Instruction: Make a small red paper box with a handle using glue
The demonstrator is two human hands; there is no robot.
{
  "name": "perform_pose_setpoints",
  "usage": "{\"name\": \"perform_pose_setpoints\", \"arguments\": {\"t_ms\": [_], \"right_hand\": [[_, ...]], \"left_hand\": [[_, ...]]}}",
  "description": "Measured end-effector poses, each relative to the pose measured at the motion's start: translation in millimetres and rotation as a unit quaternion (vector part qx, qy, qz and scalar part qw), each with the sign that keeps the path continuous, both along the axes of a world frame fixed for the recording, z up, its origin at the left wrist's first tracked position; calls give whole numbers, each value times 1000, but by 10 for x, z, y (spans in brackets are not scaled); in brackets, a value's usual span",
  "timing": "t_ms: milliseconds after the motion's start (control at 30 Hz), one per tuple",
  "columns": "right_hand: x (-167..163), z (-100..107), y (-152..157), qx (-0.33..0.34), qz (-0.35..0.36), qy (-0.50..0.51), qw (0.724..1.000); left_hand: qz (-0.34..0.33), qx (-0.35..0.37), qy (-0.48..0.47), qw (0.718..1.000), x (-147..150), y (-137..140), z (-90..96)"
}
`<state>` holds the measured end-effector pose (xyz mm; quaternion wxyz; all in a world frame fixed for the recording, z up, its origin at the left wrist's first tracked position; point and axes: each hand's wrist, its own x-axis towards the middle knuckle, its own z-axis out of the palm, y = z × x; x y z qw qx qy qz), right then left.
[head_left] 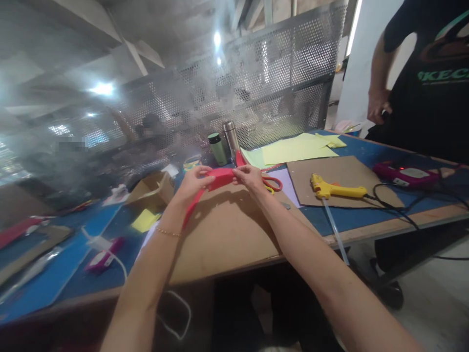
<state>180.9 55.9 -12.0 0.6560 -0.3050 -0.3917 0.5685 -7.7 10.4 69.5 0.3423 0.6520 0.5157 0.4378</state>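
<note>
A red strip (222, 179), paper or ribbon by its look, is stretched between my two hands above a brown cardboard sheet (227, 239). My left hand (198, 181) pinches one end, and a length of the strip hangs down past my left wrist. At the other end, my right hand (249, 177) grips it between thumb and fingers. Scissors with red-orange handles (273, 184) lie just right of my right hand, partly hidden by it. Yellow handles (269, 188) show beside them.
A yellow glue gun (337, 188) with a glue stick rests on cardboard (355, 171) at right, its cord trailing rightward. Behind my hands stand a green tumbler (218, 149) and a steel flask (230, 137). A cardboard box (152, 190) is at left. A person (432, 83) stands at right.
</note>
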Motion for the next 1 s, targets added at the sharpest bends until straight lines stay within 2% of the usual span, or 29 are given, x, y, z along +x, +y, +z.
{"name": "perform_pose_setpoints", "arguments": {"t_ms": [133, 300, 367, 533, 1000], "right_hand": [[-33, -11, -24, 1, -7, -13, 1000], [-92, -17, -34, 8, -24, -24, 999], [-111, -28, -34, 12, -29, -28, 999], [-146, -63, -25, 20, -34, -39, 998], [-179, -84, -15, 25, -35, -44, 998]], "left_hand": [[59, 41, 30, 997, 64, -52, -109], [161, 86, 12, 983, 23, -14, -305], [182, 93, 6, 979, -12, 9, -375], [168, 89, -3, 982, -51, 10, -461], [176, 65, -51, 981, -96, 21, -520]]}}
